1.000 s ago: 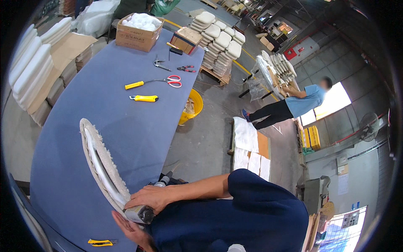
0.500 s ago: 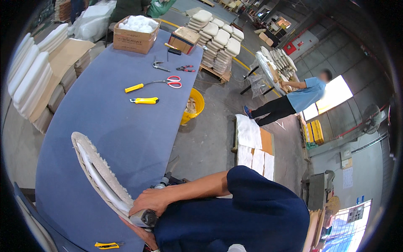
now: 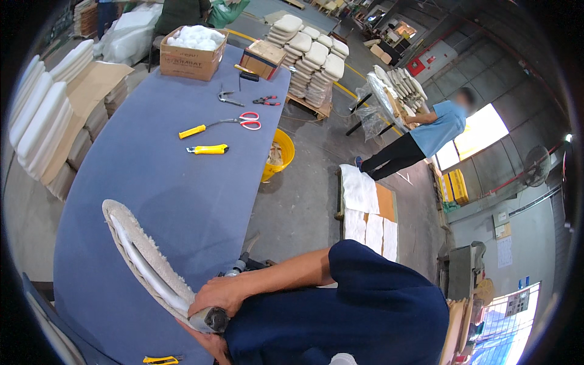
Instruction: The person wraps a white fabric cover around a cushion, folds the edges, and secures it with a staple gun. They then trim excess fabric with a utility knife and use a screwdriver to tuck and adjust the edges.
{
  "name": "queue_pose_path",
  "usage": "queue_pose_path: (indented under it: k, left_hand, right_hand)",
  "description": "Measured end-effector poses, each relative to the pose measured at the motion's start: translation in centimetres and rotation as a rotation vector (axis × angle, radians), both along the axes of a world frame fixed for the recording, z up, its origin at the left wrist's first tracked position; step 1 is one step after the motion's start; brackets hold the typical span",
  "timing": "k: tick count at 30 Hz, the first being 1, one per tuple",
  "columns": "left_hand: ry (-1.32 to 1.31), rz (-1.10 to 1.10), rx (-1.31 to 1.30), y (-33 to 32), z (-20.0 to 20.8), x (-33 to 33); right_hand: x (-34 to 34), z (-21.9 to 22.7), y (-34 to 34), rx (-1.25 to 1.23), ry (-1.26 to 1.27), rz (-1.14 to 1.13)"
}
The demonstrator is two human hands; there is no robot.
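A long beige seat pad [image 3: 143,255] with a white foam edge stands on its side on the blue-covered table [image 3: 176,182]. My right hand [image 3: 220,295] is clamped over its near end, the forearm reaching in from the right. My left hand [image 3: 207,342] grips the same end from beneath and is mostly hidden by my dark blue shirt. A dark round part [image 3: 214,319] shows between the hands. Just beyond my right hand lies a grey metal tool [image 3: 240,266] at the table's edge.
Farther along the table lie a yellow cutter [image 3: 208,149], red-handled scissors [image 3: 240,121], pliers [image 3: 266,100] and a cardboard box of white stuffing [image 3: 193,52]. A yellow bucket [image 3: 278,155] stands beside the table. Another person [image 3: 426,131] works at stacked pads. Cushion stacks [image 3: 310,52] stand behind.
The pad's far end has dropped slightly and swung toward me; both hands keep their hold on its near end. The person in the background has hardly moved.
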State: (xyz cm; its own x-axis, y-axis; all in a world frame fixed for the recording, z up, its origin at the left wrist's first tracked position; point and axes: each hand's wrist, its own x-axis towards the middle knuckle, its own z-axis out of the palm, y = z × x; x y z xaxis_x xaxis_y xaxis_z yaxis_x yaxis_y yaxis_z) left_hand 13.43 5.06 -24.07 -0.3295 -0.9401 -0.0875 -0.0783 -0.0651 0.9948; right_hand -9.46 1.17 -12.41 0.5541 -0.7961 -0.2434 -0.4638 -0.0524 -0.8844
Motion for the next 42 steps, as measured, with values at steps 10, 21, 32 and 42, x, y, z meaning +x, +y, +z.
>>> queue_pose_path:
  k: [10, 21, 32, 42]
  left_hand:
    - [0.015, 0.059, 0.073, 0.1, 2.1, -0.3]
    - [0.254, 0.009, 0.364, -1.1, 1.8, 1.8]
    - [0.25, -0.121, 0.329, -1.7, -0.6, 0.8]
    - [-0.194, -0.106, 0.211, -2.7, 5.6, 0.7]
  right_hand:
    - [0.1, -1.0, 0.1, -0.053, 0.001, -0.01]
    - [1.0, -2.4, 1.2, -0.166, -0.12, -0.023]
    - [-0.2, -0.7, 1.3, -0.104, -0.124, -0.038]
    - [-0.7, 0.3, 3.0, -0.119, -0.045, -0.15]
